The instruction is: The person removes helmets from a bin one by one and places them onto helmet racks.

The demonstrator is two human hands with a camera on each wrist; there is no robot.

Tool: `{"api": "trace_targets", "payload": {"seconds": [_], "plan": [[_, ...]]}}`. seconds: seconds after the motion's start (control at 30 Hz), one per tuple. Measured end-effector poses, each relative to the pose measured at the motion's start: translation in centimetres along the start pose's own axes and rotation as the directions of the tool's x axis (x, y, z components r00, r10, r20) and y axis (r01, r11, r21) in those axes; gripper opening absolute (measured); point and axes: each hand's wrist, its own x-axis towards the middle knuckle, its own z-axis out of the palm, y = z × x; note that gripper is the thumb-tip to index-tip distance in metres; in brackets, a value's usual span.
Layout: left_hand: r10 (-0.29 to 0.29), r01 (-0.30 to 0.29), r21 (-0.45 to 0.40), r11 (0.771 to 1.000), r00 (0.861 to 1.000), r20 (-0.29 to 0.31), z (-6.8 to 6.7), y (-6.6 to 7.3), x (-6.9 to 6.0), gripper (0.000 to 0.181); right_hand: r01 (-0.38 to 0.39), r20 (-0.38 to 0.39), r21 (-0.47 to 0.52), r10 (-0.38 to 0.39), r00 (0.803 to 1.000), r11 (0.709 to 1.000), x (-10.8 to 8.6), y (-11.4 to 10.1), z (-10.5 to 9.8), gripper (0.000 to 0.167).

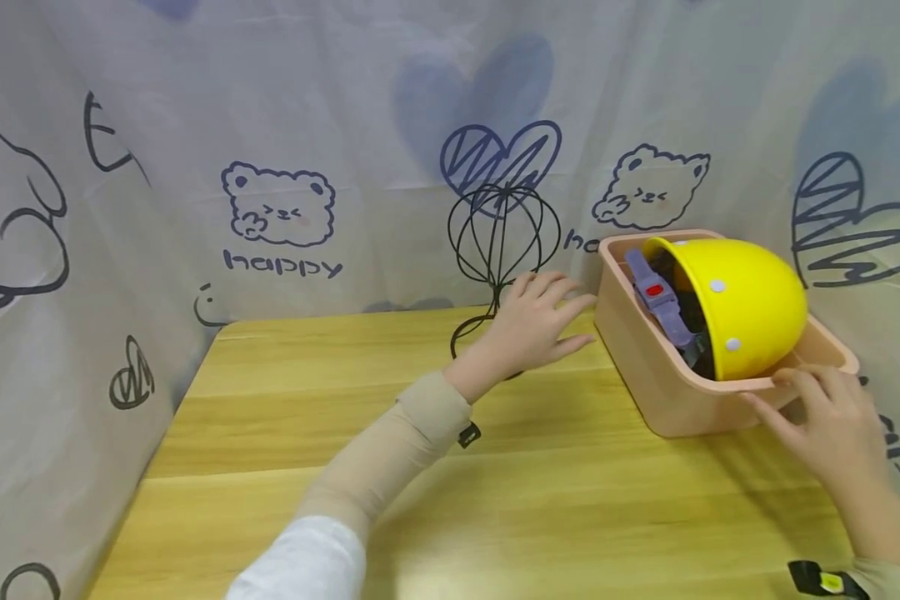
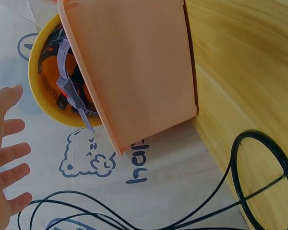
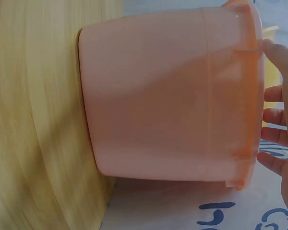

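The yellow hard hat (image 1: 761,304) lies on its side in the pink plastic bin (image 1: 637,362), its open underside and lilac strap (image 1: 663,302) facing left. My right hand (image 1: 832,421) touches the bin's near rim; I cannot tell whether those fingers grip it. My left hand (image 1: 536,323) is empty, fingers spread, in front of a globe-topped black wire stand (image 1: 497,282). Bin and stand rest on the wood-grain table (image 1: 270,425), before printed cloth (image 1: 382,108).
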Motion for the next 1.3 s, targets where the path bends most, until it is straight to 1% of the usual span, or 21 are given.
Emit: {"api": "trace_targets", "payload": {"seconds": [0.13, 0.23, 0.33, 0.43, 0.5, 0.57, 0.73, 0.87, 1.0, 1.17, 1.3], "plan": [[-0.003, 0.003, -0.007, 1.000, 1.000, -0.010, 0.5, 0.2, 1.0, 0.051, 0.005, 0.000, 0.003, -0.005, 1.000, 1.000, 0.1, 0.4, 0.2, 0.097], [-0.011, 0.012, -0.017, 1.000, 1.000, 0.007, 1.0, 0.4, 1.5, 0.051, -0.006, 0.023, 0.017, 0.006, 1.000, 1.000, 0.1, 0.5, 0.2, 0.095], [-0.021, 0.022, -0.016, 1.000, 0.999, 0.033, 1.4, 0.7, 2.1, 0.053, -0.057, 0.070, 0.023, 0.055, 0.996, 0.998, 0.0, 0.5, 0.2, 0.086], [-0.027, 0.027, 0.000, 1.000, 0.999, 0.043, 1.6, 0.9, 2.9, 0.054, -0.113, 0.125, 0.009, 0.111, 0.986, 0.994, 0.1, 0.4, 0.2, 0.075], [-0.030, 0.030, 0.009, 1.000, 0.998, 0.049, 1.8, 1.2, 3.5, 0.055, -0.137, 0.153, 0.006, 0.135, 0.979, 0.990, 0.1, 0.3, 0.2, 0.071], [-0.029, 0.027, 0.019, 0.999, 0.998, 0.062, 2.1, 1.4, 4.1, 0.057, -0.146, 0.164, 0.010, 0.142, 0.976, 0.989, 0.1, 0.3, 0.3, 0.068], [-0.035, 0.036, -0.005, 0.999, 0.991, 0.127, 2.6, 2.1, 5.6, 0.064, -0.162, 0.168, 0.017, 0.156, 0.973, 0.987, -0.1, 0.2, 0.5, 0.062], [-0.041, 0.050, -0.049, 0.998, 0.985, 0.166, 3.1, 2.5, 6.6, 0.070, -0.199, 0.192, 0.005, 0.194, 0.962, 0.980, -0.2, 0.1, 0.7, 0.063], [-0.042, 0.054, -0.067, 0.996, 0.984, 0.171, 3.6, 2.9, 7.6, 0.076, -0.224, 0.202, 0.002, 0.219, 0.955, 0.975, -0.2, 0.0, 0.7, 0.066], [-0.030, 0.039, -0.061, 0.997, 0.988, 0.149, 4.5, 3.2, 8.5, 0.080, -0.224, 0.190, 0.012, 0.218, 0.957, 0.974, -0.3, 0.0, 0.7, 0.064], [-0.020, 0.026, -0.044, 0.999, 0.989, 0.148, 5.1, 3.4, 9.0, 0.083, -0.220, 0.178, 0.013, 0.214, 0.960, 0.975, -0.3, 0.1, 0.8, 0.067]]}}
